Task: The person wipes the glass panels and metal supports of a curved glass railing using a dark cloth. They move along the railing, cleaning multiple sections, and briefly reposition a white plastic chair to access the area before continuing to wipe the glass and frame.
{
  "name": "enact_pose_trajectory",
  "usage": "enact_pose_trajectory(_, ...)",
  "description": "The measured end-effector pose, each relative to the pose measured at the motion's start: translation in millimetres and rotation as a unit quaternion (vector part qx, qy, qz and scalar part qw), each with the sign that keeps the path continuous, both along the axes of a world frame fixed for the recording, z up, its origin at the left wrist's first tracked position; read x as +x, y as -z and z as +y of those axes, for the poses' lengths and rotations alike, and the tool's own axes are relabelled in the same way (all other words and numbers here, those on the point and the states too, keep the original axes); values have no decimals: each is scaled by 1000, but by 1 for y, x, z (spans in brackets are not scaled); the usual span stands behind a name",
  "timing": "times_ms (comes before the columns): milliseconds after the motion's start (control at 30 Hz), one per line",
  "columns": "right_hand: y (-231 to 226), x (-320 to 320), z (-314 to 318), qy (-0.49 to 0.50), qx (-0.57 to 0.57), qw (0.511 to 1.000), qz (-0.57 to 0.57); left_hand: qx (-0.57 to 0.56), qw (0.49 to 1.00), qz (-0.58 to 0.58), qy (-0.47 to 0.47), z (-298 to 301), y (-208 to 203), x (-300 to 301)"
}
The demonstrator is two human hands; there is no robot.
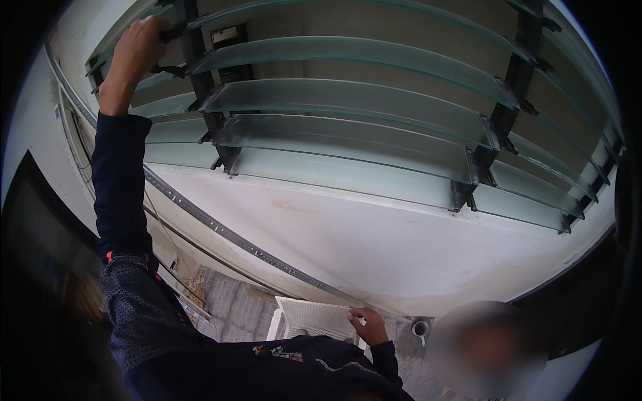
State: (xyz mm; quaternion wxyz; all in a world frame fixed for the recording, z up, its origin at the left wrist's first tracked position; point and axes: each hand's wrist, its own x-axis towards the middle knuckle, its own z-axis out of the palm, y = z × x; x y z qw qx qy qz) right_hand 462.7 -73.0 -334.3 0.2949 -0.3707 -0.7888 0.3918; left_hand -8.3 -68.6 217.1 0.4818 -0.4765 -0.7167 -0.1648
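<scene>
My left arm reaches up to the louvre window (348, 100), a stack of greenish glass slats in dark frames. At its upper left, the fingers of my left hand (139, 50) are wrapped round a dark handle (174, 31) beside the frame upright; the grip is partly hidden. Low in the view, my right hand (368, 326) hangs beside the top of a white woven chair (314, 314). Its fingers are loosely curled and apart from the thumb, with nothing visible in them. Whether it touches the chair I cannot tell.
A slotted metal strip (221, 229) slants across the white wall (374, 247) below the window. A pale cup-like container (420, 328) is on the paved floor (231, 297) right of the chair. At lower right, a blurred round patch (487, 347) hides what is there.
</scene>
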Motion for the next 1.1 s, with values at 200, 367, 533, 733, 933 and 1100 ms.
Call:
enact_pose_trajectory(200, 2, 5, -7, 23, -30, 999, -5, -27, 992, 37, 119, -14, 41, 27)
enact_pose_trajectory(367, 4, -5, -2, -7, -24, 1000, -16, -104, 975, -84, 177, -15, 101, 36)
enact_pose_trajectory(533, -4, -19, 4, -57, -3, 998, -12, -82, 990, 36, 110, 23, 127, 23)
enact_pose_trajectory(733, -13, -29, 8, -59, 38, 997, -18, -136, 987, 46, -73, 5, 123, 25)
enact_pose_trajectory(933, -2, -24, -5, -28, -51, 998, -26, -93, 993, 79, -5, 15, 118, 30)
enact_pose_trajectory(1100, 7, -28, -7, -71, -39, 996, -30, -192, 976, 81, -61, 24, 129, 29)
